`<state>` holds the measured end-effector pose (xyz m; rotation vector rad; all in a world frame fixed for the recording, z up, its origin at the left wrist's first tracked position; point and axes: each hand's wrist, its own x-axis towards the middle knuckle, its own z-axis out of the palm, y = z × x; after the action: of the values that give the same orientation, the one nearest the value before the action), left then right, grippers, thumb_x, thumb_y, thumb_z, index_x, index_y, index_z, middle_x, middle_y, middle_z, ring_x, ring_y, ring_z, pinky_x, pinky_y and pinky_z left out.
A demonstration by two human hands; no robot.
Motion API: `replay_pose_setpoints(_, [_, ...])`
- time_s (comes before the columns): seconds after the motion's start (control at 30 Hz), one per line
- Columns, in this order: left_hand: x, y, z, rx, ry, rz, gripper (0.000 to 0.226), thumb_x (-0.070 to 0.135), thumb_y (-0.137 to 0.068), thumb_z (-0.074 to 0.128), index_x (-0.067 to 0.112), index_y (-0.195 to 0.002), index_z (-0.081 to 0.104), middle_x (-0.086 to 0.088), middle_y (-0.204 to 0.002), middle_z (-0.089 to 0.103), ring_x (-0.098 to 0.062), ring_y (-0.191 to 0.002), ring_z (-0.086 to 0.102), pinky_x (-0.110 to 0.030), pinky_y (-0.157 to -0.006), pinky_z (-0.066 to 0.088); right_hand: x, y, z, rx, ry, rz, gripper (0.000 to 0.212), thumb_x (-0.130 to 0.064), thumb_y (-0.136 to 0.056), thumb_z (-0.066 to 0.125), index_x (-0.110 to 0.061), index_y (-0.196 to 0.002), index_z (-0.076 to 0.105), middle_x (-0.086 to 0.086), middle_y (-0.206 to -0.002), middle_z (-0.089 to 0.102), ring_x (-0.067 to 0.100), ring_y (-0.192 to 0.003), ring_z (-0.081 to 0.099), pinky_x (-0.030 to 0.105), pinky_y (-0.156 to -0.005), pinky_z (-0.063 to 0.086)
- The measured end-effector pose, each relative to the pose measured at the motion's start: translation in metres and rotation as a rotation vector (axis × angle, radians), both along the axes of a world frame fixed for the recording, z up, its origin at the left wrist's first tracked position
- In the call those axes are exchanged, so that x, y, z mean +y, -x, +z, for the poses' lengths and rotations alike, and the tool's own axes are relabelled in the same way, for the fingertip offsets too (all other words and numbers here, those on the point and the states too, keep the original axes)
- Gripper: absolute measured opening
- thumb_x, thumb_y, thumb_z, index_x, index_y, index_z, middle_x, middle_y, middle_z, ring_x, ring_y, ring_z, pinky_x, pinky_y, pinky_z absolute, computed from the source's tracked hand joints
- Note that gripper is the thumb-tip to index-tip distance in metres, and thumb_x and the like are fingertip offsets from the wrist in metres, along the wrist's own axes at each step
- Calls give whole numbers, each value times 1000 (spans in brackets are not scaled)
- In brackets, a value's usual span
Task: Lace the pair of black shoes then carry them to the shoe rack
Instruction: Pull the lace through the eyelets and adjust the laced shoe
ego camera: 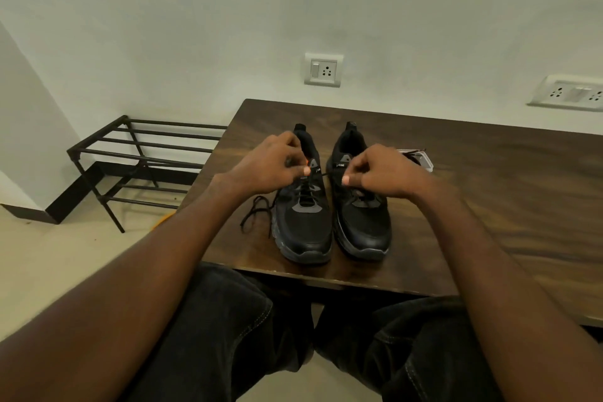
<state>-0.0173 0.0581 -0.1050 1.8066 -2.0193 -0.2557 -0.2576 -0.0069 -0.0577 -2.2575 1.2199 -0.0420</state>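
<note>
The fingers (295, 170) of the left hand (267, 166) are curled together and pinch a black lace (305, 188) at the upper eyelets of the left shoe (301, 206), thumb tip pressed against the forefinger just above the tongue. The fingers (350, 178) of the right hand (385, 173) are likewise curled and pinch the other end of the same lace, a thin taut stretch of which runs between the two hands across the gap between the shoes. The right hand hangs over the throat of the right shoe (360, 206), hiding part of its lacing. A loose length of lace (256, 210) lies in loops on the worktop (489, 192) just left of the left shoe. Both shoes stand upright, side by side and near each other, toes toward the person and heels toward the wall, close to the near edge of the dark wooden worktop. Behind the right hand, a small clear box (421, 158) with something dark in it rests on the worktop. On the floor to the left of the worktop, against the wall, stands a black metal rack (140, 157) with barred shelves. Two socket plates (323, 69) are on the wall behind. The person's knees in dark trousers (235, 320) show below the worktop edge.
</note>
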Motion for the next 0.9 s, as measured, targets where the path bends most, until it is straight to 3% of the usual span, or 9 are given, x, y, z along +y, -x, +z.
replay_pose_setpoints(0.1, [12, 11, 4, -190, -22, 25, 19, 47, -91, 72, 31, -102, 73, 7, -130, 44, -15, -119, 39, -34, -97, 42, 3, 11, -4, 24, -39, 50, 20, -36, -97, 71, -20, -89, 79, -1, -86, 78, 12, -87, 75, 36, -87, 60])
replay_pose_setpoints(0.2, [17, 22, 5, -251, 17, 65, 20, 42, -91, 74, 29, -106, 74, 5, -119, 44, -17, -111, 42, -35, -92, 47, 6, 7, -11, -13, 88, 30, 19, -35, -93, 76, -24, -108, 75, -2, -97, 73, 14, -93, 71, 42, -93, 60])
replay_pose_setpoints(0.3, [16, 32, 4, -197, 31, 105, 12, 30, -92, 74, 20, -98, 74, 3, -102, 49, -18, -97, 51, -36, -82, 51, 10, -8, -16, 9, 218, 118, 67, -48, -84, 82, -34, -144, 55, -2, -122, 60, 19, -118, 57, 46, -101, 52])
replay_pose_setpoints(0.43, [13, 40, 5, -148, 26, 150, 7, 16, -91, 68, 13, -84, 69, -2, -90, 56, -20, -79, 57, -31, -65, 48, 12, -33, -29, 150, 322, 245, 106, -65, -73, 83, -44, -160, 26, 0, -156, 39, 28, -142, 34, 55, -111, 36])
replay_pose_setpoints(0.5, [13, 41, 5, -86, -2, 179, 16, 14, -90, 67, 15, -74, 66, 0, -78, 59, -16, -69, 57, -24, -56, 38, 11, -40, -34, 202, 347, 269, 112, -69, -71, 83, -43, -161, 22, -2, -159, 36, 29, -143, 33, 57, -113, 31])
replay_pose_setpoints(0.6, [16, 35, 9, 90, -76, 179, 19, 14, -92, 69, 12, -73, 72, 3, -64, 63, -6, -56, 58, -15, -53, 38, 6, -42, -37, 226, 329, 255, 115, -72, -67, 83, -48, -160, 21, -4, -159, 38, 29, -144, 34, 60, -114, 27])
replay_pose_setpoints(0.67, [21, 23, 13, 286, -152, 148, 14, 13, -91, 73, 8, -79, 75, -1, -68, 67, 0, -59, 60, -12, -58, 44, 5, -41, -36, 234, 337, 238, 114, -74, -64, 83, -50, -159, 23, -6, -160, 39, 29, -145, 35, 62, -114, 24])
replay_pose_setpoints(0.73, [24, 13, 12, 381, -187, 148, 12, 15, -90, 74, 6, -82, 75, -8, -79, 72, -6, -71, 65, -22, -69, 49, 6, -40, -34, 227, 327, 219, 114, -74, -64, 83, -50, -158, 23, -7, -162, 40, 28, -146, 35, 64, -116, 20])
replay_pose_setpoints(0.9, [21, 25, 5, 138, -40, 127, 11, 29, -91, 77, 23, -86, 70, 5, -75, 65, -5, -66, 59, -17, -59, 39, 12, -44, -32, 222, 313, 182, 116, -71, -64, 86, -44, -159, 24, -7, -162, 41, 28, -147, 35, 68, -118, 18])
